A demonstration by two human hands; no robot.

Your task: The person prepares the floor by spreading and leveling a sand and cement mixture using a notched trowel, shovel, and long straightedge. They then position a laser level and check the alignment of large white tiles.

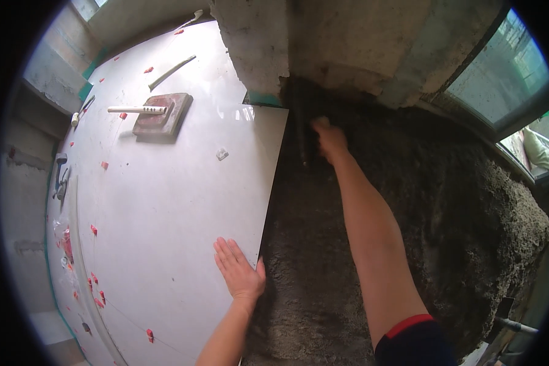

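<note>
My left hand (241, 274) lies open on a large white tile (201, 177), palm down beside its right edge. Right of that edge is a bed of dark, rough mortar (317, 274). Over the mortar, near the tile's far corner, my right hand (329, 137) is closed. What it holds is too dim to make out; a dark elongated shape lies just to its left.
A square pad tool with a handle (165, 119) rests on the tiles among several red clips (150, 335). A long straightedge (82, 256) and small tools (61, 174) lie at left. A rough wall (335, 43) stands ahead, with a window (494, 73) at right.
</note>
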